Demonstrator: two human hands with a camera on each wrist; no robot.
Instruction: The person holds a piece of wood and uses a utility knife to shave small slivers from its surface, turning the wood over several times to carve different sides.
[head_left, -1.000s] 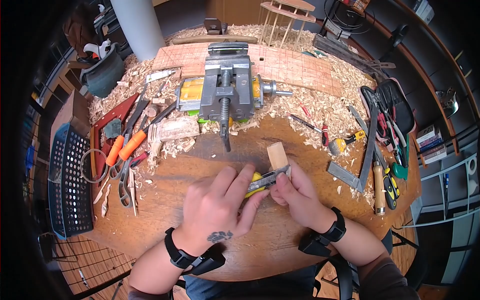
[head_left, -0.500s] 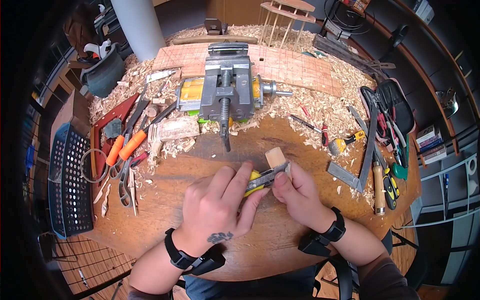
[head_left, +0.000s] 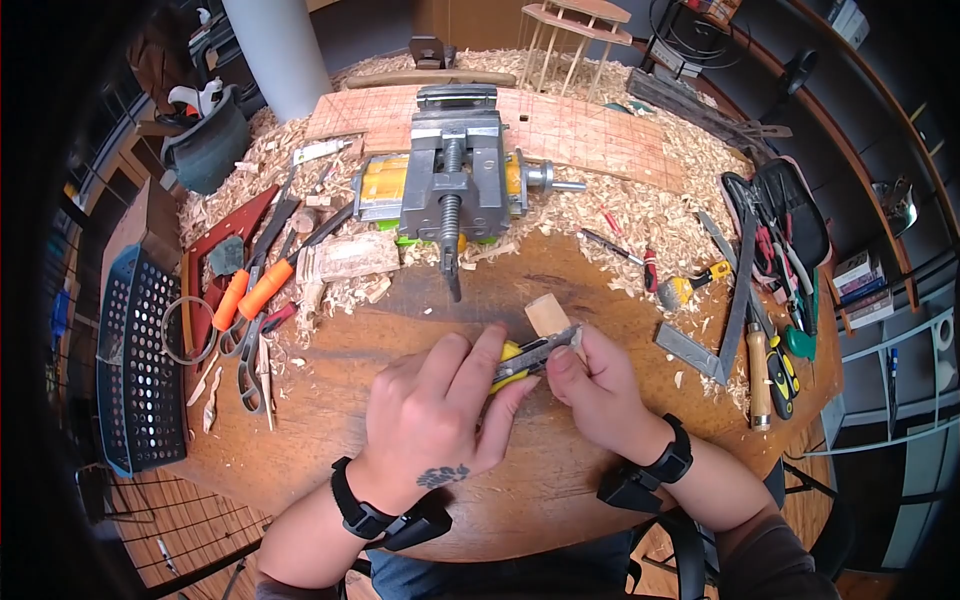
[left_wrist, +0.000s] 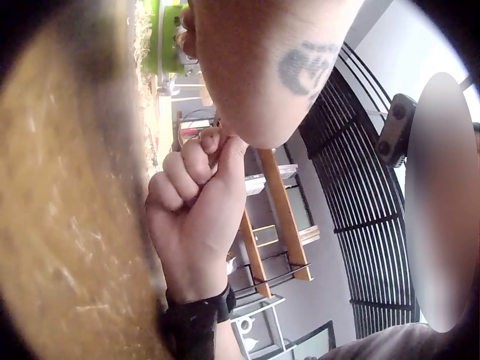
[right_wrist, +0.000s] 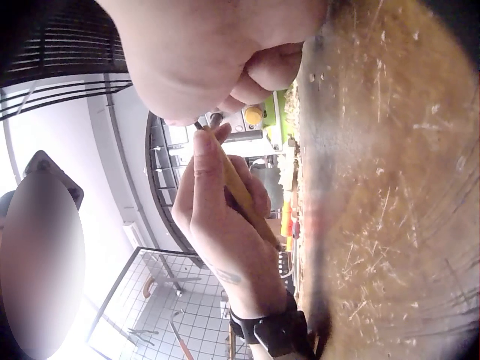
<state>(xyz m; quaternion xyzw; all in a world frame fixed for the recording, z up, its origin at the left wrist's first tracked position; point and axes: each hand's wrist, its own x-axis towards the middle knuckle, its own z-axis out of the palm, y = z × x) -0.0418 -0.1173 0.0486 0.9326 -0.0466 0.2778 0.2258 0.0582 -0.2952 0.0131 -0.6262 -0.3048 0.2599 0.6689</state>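
Observation:
In the head view my left hand grips a yellow and grey utility knife, its metal end pointing right. My right hand pinches a small pale wood piece that stands out above the fingers. The thumb lies beside the knife's front end, where knife and wood meet; the exact contact is hidden by the fingers. In the right wrist view the left hand is wrapped round the yellow handle. In the left wrist view the right hand's fingers are curled, and the wood is hidden.
A metal vise stands mid-table among wood shavings. Scissors and orange-handled tools lie left, near a blue perforated basket. To the right are a metal square, a chisel and a tool case.
The wood piece has tilted leftward and sits slightly lower in the right hand's pinch. The knife's front end has shifted slightly; the left hand has hardly moved.

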